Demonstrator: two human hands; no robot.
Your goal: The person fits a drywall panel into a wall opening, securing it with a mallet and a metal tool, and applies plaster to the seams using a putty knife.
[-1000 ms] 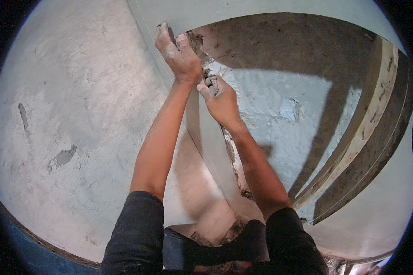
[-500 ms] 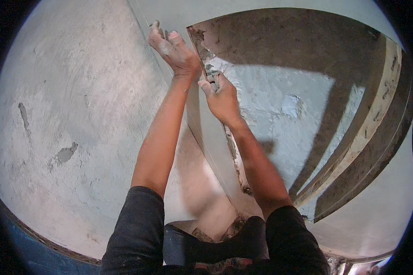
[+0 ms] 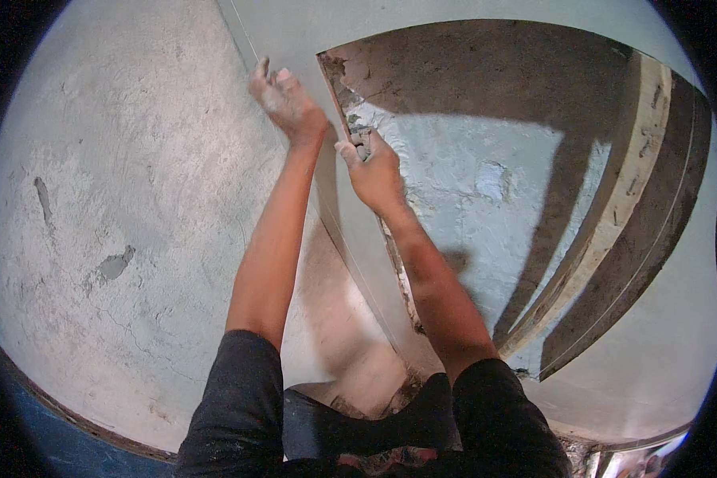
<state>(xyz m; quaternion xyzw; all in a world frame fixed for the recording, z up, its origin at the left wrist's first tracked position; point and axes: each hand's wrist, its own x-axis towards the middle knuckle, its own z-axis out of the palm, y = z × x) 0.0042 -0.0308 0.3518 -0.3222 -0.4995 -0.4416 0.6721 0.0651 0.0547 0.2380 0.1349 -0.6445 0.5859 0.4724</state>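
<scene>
My left hand (image 3: 291,107), dusted with grey-white plaster, is raised beside the corner line of the wall with its fingers loosely bent and apart. Near its fingertips runs a thin string (image 3: 245,33). Lower and to the right, my right hand (image 3: 374,177) is closed at the left edge of a recess (image 3: 454,68) in the wall. Between its thumb and fingers shows a small grey patch; whether that is a held lump or plaster on the fingers is unclear. The recess edge (image 3: 336,92) is rough and broken beside this hand.
A wooden batten (image 3: 649,119) spans the right part of the recess and throws a shadow on its pale back. Another string (image 3: 687,171) runs along the right side. The plastered wall (image 3: 135,159) on the left has a grey patch (image 3: 116,263) and fine cracks.
My left hand has moved a little left and down, away from the recess edge. My right hand stays at that edge. The whole view has shifted slightly.
</scene>
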